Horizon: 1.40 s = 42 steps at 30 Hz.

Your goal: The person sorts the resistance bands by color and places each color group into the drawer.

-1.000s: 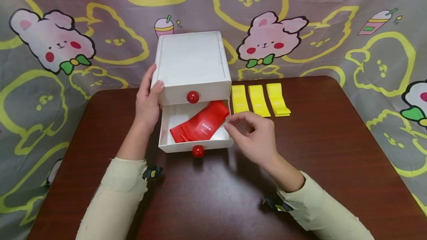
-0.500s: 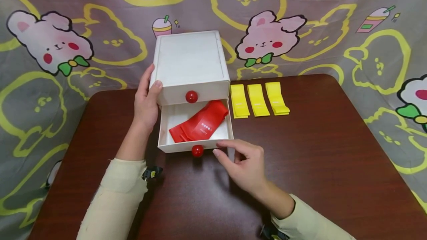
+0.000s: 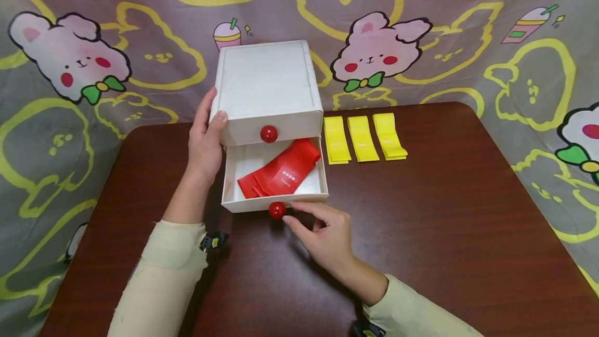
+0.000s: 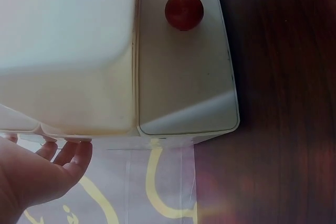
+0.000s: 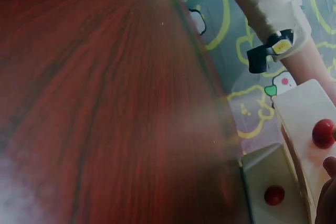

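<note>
A white drawer cabinet (image 3: 264, 79) has its middle drawer (image 3: 245, 206) pulled out; a red resistance band (image 3: 283, 170) marked with white dots lies folded inside. My left hand (image 3: 206, 142) holds the cabinet's left side, thumb over the front corner; in the left wrist view its fingers (image 4: 79, 161) are bent against the side. My right hand (image 3: 327, 233) has thumb and index apart at the right side of the open drawer's red knob (image 3: 277, 210). A fingertip (image 5: 329, 166) shows beside that knob in the right wrist view. Whether they touch cannot be told.
Three folded yellow bands (image 3: 362, 139) lie in a row right of the cabinet. The top drawer's knob (image 3: 269, 134) is above the open one. A lower shut drawer's knob (image 4: 184, 11) shows in the left wrist view. A printed curtain (image 3: 281, 20) hangs behind the brown table (image 3: 444, 212).
My right hand has moved from the drawer's right rim down and left along its front to the knob. My left hand keeps its place on the cabinet.
</note>
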Available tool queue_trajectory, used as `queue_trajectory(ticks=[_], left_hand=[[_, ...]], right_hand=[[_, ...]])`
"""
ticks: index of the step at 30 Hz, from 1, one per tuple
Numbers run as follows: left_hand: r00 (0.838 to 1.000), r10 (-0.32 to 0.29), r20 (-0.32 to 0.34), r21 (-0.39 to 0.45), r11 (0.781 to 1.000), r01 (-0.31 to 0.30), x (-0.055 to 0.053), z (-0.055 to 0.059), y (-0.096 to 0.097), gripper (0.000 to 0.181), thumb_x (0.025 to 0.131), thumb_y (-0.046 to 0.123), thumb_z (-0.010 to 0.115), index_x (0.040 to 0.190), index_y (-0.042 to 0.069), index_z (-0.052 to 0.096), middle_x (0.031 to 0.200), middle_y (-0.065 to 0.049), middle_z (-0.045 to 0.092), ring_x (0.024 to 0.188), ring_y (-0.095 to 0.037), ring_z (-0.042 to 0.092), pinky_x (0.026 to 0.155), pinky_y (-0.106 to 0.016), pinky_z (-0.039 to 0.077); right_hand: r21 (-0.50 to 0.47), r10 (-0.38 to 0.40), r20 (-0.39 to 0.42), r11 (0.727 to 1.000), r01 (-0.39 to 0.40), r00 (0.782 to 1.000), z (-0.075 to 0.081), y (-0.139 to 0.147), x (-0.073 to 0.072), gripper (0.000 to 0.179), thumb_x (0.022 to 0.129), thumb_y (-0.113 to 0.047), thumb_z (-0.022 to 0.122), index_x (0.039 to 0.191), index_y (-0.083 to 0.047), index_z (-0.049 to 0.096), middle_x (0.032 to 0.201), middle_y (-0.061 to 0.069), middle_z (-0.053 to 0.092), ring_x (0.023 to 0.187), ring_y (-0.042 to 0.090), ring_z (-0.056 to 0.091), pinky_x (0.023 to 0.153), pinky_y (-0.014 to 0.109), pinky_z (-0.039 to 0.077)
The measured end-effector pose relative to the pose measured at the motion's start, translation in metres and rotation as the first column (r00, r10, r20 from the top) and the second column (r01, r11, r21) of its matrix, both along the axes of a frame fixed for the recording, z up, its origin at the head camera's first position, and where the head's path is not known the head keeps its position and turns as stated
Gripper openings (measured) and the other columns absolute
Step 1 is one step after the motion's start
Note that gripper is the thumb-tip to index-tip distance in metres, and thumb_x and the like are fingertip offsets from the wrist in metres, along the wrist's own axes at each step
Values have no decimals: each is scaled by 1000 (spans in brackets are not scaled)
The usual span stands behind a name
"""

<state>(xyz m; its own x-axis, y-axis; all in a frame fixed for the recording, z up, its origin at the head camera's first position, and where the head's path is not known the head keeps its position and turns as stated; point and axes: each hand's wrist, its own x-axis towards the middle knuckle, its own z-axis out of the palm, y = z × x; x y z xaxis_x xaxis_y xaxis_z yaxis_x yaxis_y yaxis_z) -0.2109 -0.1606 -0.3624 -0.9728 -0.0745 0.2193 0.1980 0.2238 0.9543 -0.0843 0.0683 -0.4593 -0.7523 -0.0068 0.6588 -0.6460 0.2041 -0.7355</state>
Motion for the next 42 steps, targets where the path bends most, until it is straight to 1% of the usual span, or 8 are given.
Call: queue_trajectory(ticks=[5,11,17,21,23,28,37,42], left_hand=[[1000,1,3,-1,1000,-1,-1,0,0,55,102,40,47,156,36,33,156,4,33,136,-21,35,108,-49,36],[1000,6,6,-13,1000,-6,-1,0,0,55,102,40,46,156,37,33,156,5,33,136,-21,35,108,-49,36],[1000,9,14,-17,1000,-9,1,0,0,55,103,40,46,156,37,32,156,4,32,136,-21,34,108,-49,35],[1000,8,18,-17,1000,-7,2,1,0,55,103,40,45,156,37,31,156,4,32,137,-21,34,108,-49,35],[1000,3,6,-7,1000,-3,1,1,0,55,103,38,46,157,35,32,156,4,33,137,-20,34,109,-47,34],[1000,-6,-29,20,1000,6,1,-1,0,56,103,32,47,157,31,33,156,4,34,136,-19,35,110,-43,32],[1000,-8,-12,11,1000,9,2,0,0,57,103,32,47,158,32,30,156,5,33,137,-20,33,109,-44,33],[1000,3,-11,-4,1000,-3,1,0,1,57,102,34,47,158,32,31,156,5,32,138,-20,32,109,-44,32]], right_hand=[[-21,-15,-2,1000,15,1000,-1,-10,0,31,71,-4,90,99,-2,78,91,7,75,43,6,38,40,16,33],[-36,-45,24,998,46,999,-4,-17,1,31,69,-5,92,97,-2,79,89,6,75,44,4,37,40,16,32],[-55,-68,-3,996,68,998,-5,-19,1,28,68,-3,92,93,-2,80,86,6,75,46,7,43,42,17,35],[-60,-69,-10,996,69,998,-3,-20,0,27,69,-4,91,94,-2,80,87,6,75,47,7,44,43,17,35],[-64,-74,-21,995,72,997,-3,-21,-1,27,70,-4,91,94,-2,80,87,6,75,48,7,44,43,17,35],[-67,-92,-52,994,89,994,-4,-23,-6,27,71,-5,90,95,-2,80,86,6,75,50,7,44,44,17,35],[-55,-119,-43,992,117,992,-5,-26,-18,27,73,-6,89,98,-2,80,89,5,75,50,9,45,45,19,37],[-55,-149,-68,988,146,986,-7,-30,-28,26,70,-1,89,94,1,79,87,9,75,50,11,45,46,19,36]])
